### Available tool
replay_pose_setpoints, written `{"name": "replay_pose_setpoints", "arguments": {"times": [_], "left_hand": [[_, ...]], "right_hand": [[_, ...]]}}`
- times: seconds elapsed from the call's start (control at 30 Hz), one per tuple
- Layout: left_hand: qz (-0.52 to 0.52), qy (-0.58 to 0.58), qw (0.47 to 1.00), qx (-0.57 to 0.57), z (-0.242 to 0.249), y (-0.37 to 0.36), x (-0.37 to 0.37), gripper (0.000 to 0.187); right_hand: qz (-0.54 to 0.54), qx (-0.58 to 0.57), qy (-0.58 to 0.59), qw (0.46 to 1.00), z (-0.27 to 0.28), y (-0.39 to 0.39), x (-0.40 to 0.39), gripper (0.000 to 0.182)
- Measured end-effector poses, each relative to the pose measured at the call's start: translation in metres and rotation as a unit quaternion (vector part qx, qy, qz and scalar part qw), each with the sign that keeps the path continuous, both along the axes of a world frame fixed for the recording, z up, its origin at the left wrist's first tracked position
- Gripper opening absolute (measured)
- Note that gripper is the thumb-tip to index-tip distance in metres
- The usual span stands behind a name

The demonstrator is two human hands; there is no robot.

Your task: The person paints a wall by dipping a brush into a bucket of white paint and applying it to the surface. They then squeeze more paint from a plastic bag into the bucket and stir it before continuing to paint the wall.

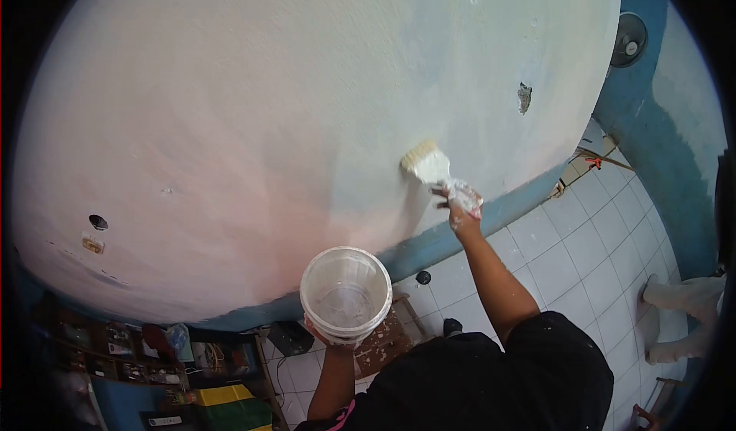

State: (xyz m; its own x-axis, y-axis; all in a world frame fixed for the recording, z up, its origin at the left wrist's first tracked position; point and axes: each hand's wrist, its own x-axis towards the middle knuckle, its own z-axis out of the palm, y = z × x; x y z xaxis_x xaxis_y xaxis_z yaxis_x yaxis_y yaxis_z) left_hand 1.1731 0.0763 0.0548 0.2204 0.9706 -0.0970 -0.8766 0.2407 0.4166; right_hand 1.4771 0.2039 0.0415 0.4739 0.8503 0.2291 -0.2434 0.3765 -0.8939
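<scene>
Cluttered brown wooden shelves [115,358] are fading into darkness. The left hand [331,334] is supporting a white plastic bucket [368,276], its mostly hidden grip's opening unclear. The right hand's [463,202] closed grip is holding a wide pale-bristled paintbrush [429,164] by the pastel wall [230,124]. Cropped legs [684,299] are standing rightmost.

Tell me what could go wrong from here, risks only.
The brush may drip onto the tiled floor, where no cover shows beneath it. If the left hand tilts the open bucket, its contents could spill onto the black box nearby. The right hand is smeared white, so its grip might slip.
</scene>
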Motion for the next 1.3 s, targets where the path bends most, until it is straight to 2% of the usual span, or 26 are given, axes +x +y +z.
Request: {"name": "replay_pose_setpoints", "arguments": {"times": [0.07,0.17,0.3,0.4,0.5,0.53,0.67,0.77,0.97,1.03,1.1,1.2,1.3], "left_hand": [[0.000,-0.004,1.000,0.001,0.000,-0.002,-0.003,0.088],[0.003,-0.005,1.000,0.002,-0.003,-0.007,-0.010,0.087],[0.004,-0.011,1.000,0.008,-0.006,-0.015,-0.022,0.086],[0.000,-0.020,1.000,0.011,-0.010,-0.018,-0.027,0.086],[-0.002,-0.029,1.000,0.011,-0.022,-0.026,-0.031,0.085],[-0.003,-0.032,0.999,0.010,-0.025,-0.030,-0.033,0.085],[0.002,-0.045,0.999,0.001,-0.048,-0.043,-0.041,0.085],[0.007,-0.048,0.999,-0.004,-0.054,-0.051,-0.043,0.084],[0.000,-0.042,0.999,0.002,-0.044,-0.053,-0.027,0.083],[-0.006,-0.040,0.999,0.006,-0.038,-0.044,-0.010,0.083],[-0.014,-0.040,0.999,0.009,-0.030,-0.035,0.011,0.083],[-0.042,-0.043,0.998,0.009,-0.017,-0.017,0.055,0.082],[-0.091,-0.061,0.994,0.006,-0.004,0.004,0.109,0.082]], "right_hand": [[0.006,-0.053,0.061,0.997,-0.016,-0.011,-0.006,0.024],[0.007,-0.078,0.015,0.997,-0.025,-0.009,-0.005,0.022],[-0.004,0.041,0.051,0.998,0.050,-0.003,-0.008,0.020],[-0.005,0.051,0.042,0.998,0.091,-0.007,-0.017,0.021],[-0.035,0.030,-0.025,0.999,0.063,-0.008,-0.026,0.023],[-0.032,0.025,-0.018,0.999,0.045,-0.009,-0.029,0.024],[0.014,-0.168,0.094,0.981,-0.010,-0.024,-0.036,0.024],[-0.020,-0.195,0.103,0.975,-0.017,-0.044,-0.029,0.025],[-0.122,-0.123,0.092,0.981,-0.017,-0.055,0.039,0.022],[-0.159,-0.013,0.063,0.985,-0.004,-0.038,0.075,0.020],[-0.171,0.116,-0.021,0.978,0.044,-0.027,0.107,0.021],[-0.205,0.137,-0.017,0.969,0.114,-0.012,0.138,0.021],[-0.155,0.117,-0.079,0.978,0.074,0.025,0.173,0.021]]}}
